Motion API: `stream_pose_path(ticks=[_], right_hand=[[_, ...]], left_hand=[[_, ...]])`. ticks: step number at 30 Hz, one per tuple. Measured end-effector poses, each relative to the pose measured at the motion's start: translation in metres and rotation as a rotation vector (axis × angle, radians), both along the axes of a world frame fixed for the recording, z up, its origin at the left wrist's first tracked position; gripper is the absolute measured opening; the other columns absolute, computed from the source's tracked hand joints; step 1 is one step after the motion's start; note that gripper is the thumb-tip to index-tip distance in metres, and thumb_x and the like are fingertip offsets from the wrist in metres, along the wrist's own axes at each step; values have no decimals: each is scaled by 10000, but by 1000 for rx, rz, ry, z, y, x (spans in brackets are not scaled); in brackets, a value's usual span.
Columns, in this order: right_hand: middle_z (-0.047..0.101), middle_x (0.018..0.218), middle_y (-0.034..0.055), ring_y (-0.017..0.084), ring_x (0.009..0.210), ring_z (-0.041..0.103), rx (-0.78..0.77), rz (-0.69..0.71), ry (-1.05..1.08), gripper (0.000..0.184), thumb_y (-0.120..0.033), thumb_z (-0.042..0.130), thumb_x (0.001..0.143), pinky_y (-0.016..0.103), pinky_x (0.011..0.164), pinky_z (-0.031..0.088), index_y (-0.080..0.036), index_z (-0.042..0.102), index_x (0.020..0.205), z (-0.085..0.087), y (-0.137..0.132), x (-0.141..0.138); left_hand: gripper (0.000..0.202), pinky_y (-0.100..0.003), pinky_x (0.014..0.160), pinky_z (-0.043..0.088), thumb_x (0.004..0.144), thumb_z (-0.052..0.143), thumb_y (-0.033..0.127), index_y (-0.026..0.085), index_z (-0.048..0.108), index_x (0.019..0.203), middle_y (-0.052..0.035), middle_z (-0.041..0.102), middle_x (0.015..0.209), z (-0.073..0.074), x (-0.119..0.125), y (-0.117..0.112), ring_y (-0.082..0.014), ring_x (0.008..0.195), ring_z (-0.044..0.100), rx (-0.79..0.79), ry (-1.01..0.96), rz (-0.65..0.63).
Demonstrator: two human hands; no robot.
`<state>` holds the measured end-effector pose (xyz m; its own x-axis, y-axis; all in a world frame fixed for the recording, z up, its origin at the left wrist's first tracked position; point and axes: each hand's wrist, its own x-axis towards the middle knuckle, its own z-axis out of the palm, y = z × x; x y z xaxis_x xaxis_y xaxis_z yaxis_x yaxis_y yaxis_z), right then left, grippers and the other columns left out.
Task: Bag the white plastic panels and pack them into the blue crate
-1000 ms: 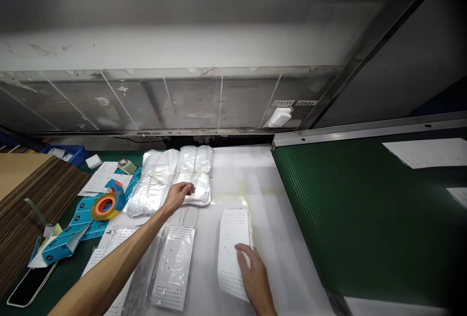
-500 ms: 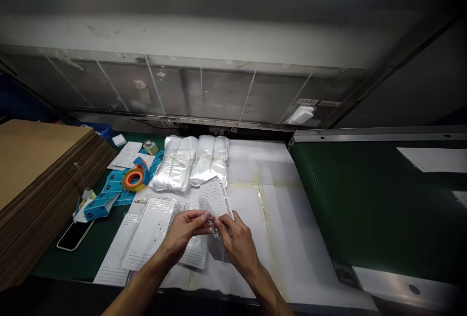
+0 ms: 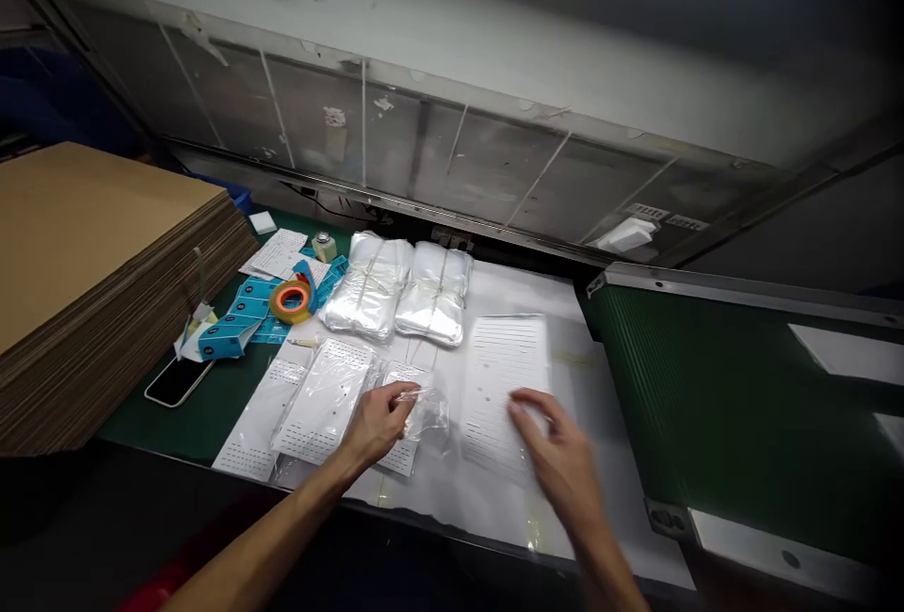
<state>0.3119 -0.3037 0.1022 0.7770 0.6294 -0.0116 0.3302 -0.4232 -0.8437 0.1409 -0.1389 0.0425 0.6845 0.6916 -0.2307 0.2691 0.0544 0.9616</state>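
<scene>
Left hand (image 3: 378,426) is pinching one clear plastic bag (image 3: 427,414) at its edge, and the bag is hanging just above the sheets. Right hand (image 3: 557,452) is spreading its fingers over one perforated white sheet (image 3: 503,386) — contact can't be told, blurred. Three more sheets (image 3: 321,400) are lying left of the bag — two bundles of bags (image 3: 367,287) are sitting behind them on the tabletop (image 3: 543,523).

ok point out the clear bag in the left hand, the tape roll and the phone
clear plastic bag (image 3: 429,414), head view, on the crumpled part of the bag
roll of tape (image 3: 278,304), head view, on the rim of the roll
smartphone (image 3: 176,382), head view, on its dark screen
</scene>
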Motion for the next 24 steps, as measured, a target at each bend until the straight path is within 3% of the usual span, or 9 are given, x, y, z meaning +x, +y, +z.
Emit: stream_pose_path(ticks=[3,6,10,14,16,18,20,22,24], right_hand=[[654,851,49,279,895,600,171,-78,446,307,-506,647,659,358,662,470,-265,555,825,-7,-32,-19],[626,644,30,283,711,632,270,82,952,379,-525,690,529,307,469,417,-258,460,670,-36,-44,-66],[642,615,11,249,685,657,371,29,1255,331,-423,692,579,290,532,431,-231,472,736,-66,-36,-110],[677,664,28,263,705,671,413,-160,1264,372,-371,708,620,302,545,455,-214,510,892,-61,-32,-117],[699,790,52,278,752,673,418,-224,1196,562,-366,720,632,334,571,482,-231,477,1121,-53,-31,-123],[688,948,83,292,830,666,435,-276,1104,827,-421,711,660,391,632,508,-278,277,1349,-45,-29,-135],[660,1050,108,297,917,645,418,-296,1037,948,-502,680,684,436,718,509,-296,115,1417,-42,-29,-146],[637,1117,114,286,1019,604,317,-279,982,862,-572,617,718,442,832,478,-281,193,1410,-44,-35,-150],[604,1189,99,264,1125,537,195,-191,888,657,-586,538,772,405,939,422,-253,401,1321,-51,-45,-143]], left_hand=[[399,-243,509,417,836,446,452,166,674,995,37,529,457,-1,9,2,-135,446,543,-57,-48,-34],[439,-241,538,430,827,455,486,138,682,967,6,588,535,4,12,7,-141,518,572,-117,-94,-86],[511,-256,573,458,855,388,525,165,611,1142,-34,661,726,7,1,16,-161,634,602,-198,-83,-127],[506,-365,866,469,874,360,523,210,574,1208,-77,639,1148,6,-10,6,-243,1029,586,-138,-31,-147],[468,-371,1001,384,880,373,501,260,540,1244,-37,561,1285,6,-13,-7,-237,1183,496,-69,-8,-135],[467,-357,1036,359,889,373,467,288,457,1311,-12,481,1369,6,-18,-21,-220,1246,444,-150,-19,-113],[473,-334,1032,376,895,374,419,284,402,1347,-5,409,1423,5,-25,-31,-206,1273,416,-306,-64,-73],[459,-317,1046,362,896,382,385,270,411,1340,0,383,1439,2,-33,-37,-193,1293,389,-383,-115,-19],[439,-318,1057,349,894,398,385,270,443,1315,5,406,1425,-2,-39,-41,-191,1288,395,-400,-125,10]])
